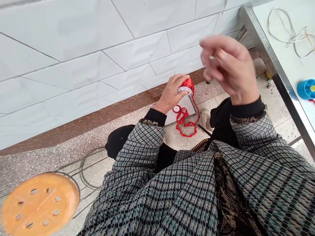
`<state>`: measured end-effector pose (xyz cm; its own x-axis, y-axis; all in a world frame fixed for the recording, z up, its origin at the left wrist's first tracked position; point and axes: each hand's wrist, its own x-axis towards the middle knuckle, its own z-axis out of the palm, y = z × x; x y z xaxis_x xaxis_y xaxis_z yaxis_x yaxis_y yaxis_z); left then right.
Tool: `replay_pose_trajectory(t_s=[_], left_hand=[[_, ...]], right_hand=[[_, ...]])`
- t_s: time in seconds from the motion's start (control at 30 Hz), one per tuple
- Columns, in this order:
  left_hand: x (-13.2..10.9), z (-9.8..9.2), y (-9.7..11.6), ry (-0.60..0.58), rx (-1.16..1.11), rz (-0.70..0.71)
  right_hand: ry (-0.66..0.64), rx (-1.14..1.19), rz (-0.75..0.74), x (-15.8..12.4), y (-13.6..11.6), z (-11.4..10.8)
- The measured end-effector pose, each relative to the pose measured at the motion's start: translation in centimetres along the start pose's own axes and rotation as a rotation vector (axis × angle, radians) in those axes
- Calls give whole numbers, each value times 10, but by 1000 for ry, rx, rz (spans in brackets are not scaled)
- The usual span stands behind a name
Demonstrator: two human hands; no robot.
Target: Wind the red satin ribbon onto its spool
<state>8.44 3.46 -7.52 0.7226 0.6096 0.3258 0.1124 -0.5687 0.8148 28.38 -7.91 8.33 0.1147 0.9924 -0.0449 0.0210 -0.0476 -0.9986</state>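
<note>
My left hand (172, 93) is wrapped round a red spool of cord (187, 87), held low over the floor by the wall. Red cord (185, 123) trails from the spool in loose loops onto a white card (188, 105) and the floor below. My right hand (226, 67) is raised higher and nearer the camera, blurred by motion, its fingers curled together as in a pinch; what they hold, if anything, does not show. Both arms wear checked sleeves with black cuffs.
A white tiled wall (98, 59) with a brown skirting runs across the back. An orange round stool seat (39, 203) on a wire frame stands at lower left. A metal-edged table (283, 72) at right carries pale cords and a blue spool (306, 89). A white shoe (205, 118) rests on the floor.
</note>
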Motion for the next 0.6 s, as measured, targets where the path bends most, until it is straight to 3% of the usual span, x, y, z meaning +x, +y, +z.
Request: replay_pose_trajectory(t_s=[0.03,0.1,0.13,0.23,0.3,0.6], left_hand=[[0,-2,2,-3,6,-2],[-1,-6,6,-20,17,-6],[-2,-8,9,-29,18,-1],[-3,-11,15,-46,1,15],[-4,-12,17,-50,-11,17],[-1,-17,16,-22,-32,17]], right_hand=[[76,-47,-84,18,7,0],[73,-252,66,45,29,-3],[-67,-268,161,53,41,-5],[-375,-159,179,61,71,-7],[-476,-117,189,60,81,-6],[-491,-10,342,59,89,1]])
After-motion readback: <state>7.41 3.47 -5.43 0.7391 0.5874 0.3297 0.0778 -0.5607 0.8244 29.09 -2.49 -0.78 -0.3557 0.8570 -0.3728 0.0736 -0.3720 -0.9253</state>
